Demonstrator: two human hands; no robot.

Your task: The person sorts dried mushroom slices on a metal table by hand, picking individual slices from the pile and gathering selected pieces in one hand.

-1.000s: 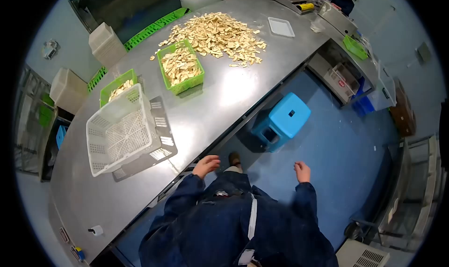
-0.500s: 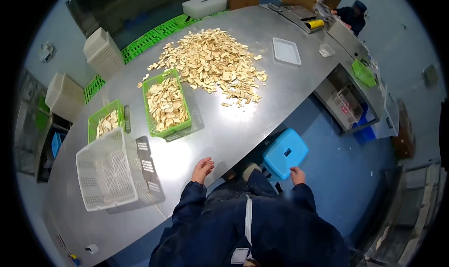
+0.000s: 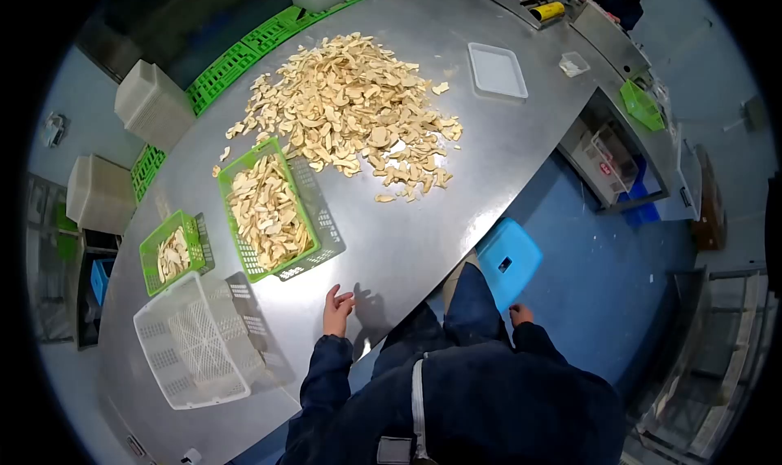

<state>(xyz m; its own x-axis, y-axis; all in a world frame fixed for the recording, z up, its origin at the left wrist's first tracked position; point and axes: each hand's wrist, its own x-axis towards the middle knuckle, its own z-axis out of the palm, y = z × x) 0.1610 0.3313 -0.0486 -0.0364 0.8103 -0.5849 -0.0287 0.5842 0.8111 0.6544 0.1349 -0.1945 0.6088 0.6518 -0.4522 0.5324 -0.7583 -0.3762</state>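
My left hand [image 3: 338, 310] is over the near edge of the steel table [image 3: 391, 245], fingers apart, holding nothing. Beside the blue stool [image 3: 509, 261], my right hand [image 3: 520, 313] hangs low, partly hidden by the sleeve; its finger state is unclear. A green basket [image 3: 267, 212] full of pale dried slices stands beyond my left hand. Behind it spreads a large pile of slices [image 3: 350, 98]. Farther left are a smaller green basket [image 3: 174, 253] with some slices and a white basket [image 3: 195, 343] with no contents visible.
A white tray [image 3: 498, 71] and a small clear container [image 3: 573, 64] lie toward the back right. Another person [image 3: 615, 0] is at the far right end. Stacked white containers [image 3: 155, 106] stand at the left. A metal rack [image 3: 709, 359] stands at the right.
The view has moved closer to the table, with the baskets and pile shifting lower and left. My left hand is now above the table, and my right hand is lower beside the stool.
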